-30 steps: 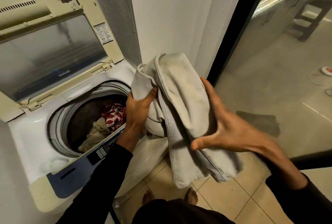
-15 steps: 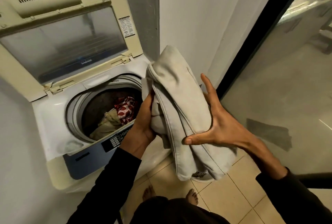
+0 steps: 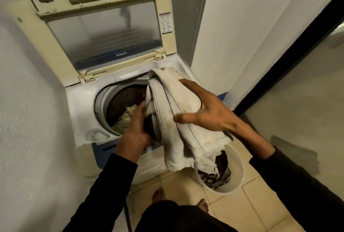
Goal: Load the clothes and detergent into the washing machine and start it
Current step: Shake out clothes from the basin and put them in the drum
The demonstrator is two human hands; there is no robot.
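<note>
two hands carry one bundled off-white garment (image 3: 183, 125) at the right edge of the washing machine (image 3: 81, 101), whose lid (image 3: 104, 32) stands propped open behind the tub. the left hand (image 3: 137, 131) grips the bundle from its left, underneath side, fingers curled into the folds just above the front rim of the drum (image 3: 119, 105). the right hand (image 3: 206, 110) lies over the outer face of the cloth with fingers spread and fairly straight, pressing and steadying rather than clutching. the garment's long axis runs from its upper fold, near the back right of the tub opening, down and to the right, where its loose end hangs off the machine's front corner, above a white bucket (image 3: 236, 166) on the tiled floor (image 3: 240, 211); that bucket holds more dark and checked clothes (image 3: 219, 174) waiting to go in. other laundry, a pale piece and a bit of red print, already sits low in the drum. the relation that matters is that the opening lies to the left of and below the bundle, on the left hand's side, so the left hand is the nearer one and would likely lead the cloth in while the right pushes from outside. the trailing end looks like the part to watch, since it could catch on the rim or stay draped outside. no detergent shows here, and the control panel (image 3: 108, 149) at the front is mostly hidden behind the left arm, so loading seems only partway done.
</note>
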